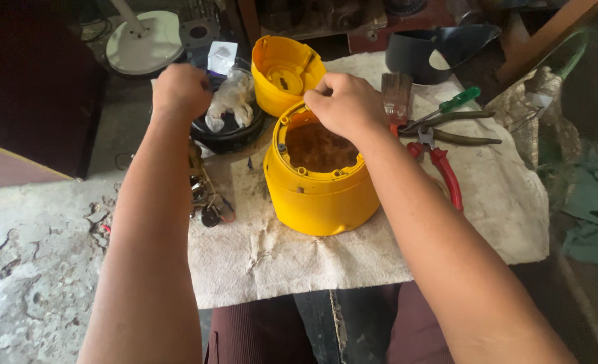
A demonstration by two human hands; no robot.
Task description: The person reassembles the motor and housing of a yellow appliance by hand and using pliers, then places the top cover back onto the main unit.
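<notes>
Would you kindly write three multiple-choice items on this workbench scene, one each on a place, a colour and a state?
1. Where is the right hand?
A. on the rim of the open yellow plastic housing
B. on the red-handled pliers
C. flat on the worn beige cloth

2. What colour is the handle of the screwdriver?
A. yellow
B. green
C. black

3. How is the left hand?
A. spread flat
B. gripping a brush
C. closed, over the round black dish

Answers:
1 A, its fingers rest at the housing's top edge.
2 B, the handle by the pliers is green.
3 C, the fingers are curled above the dish of clear plastic bags.
</notes>
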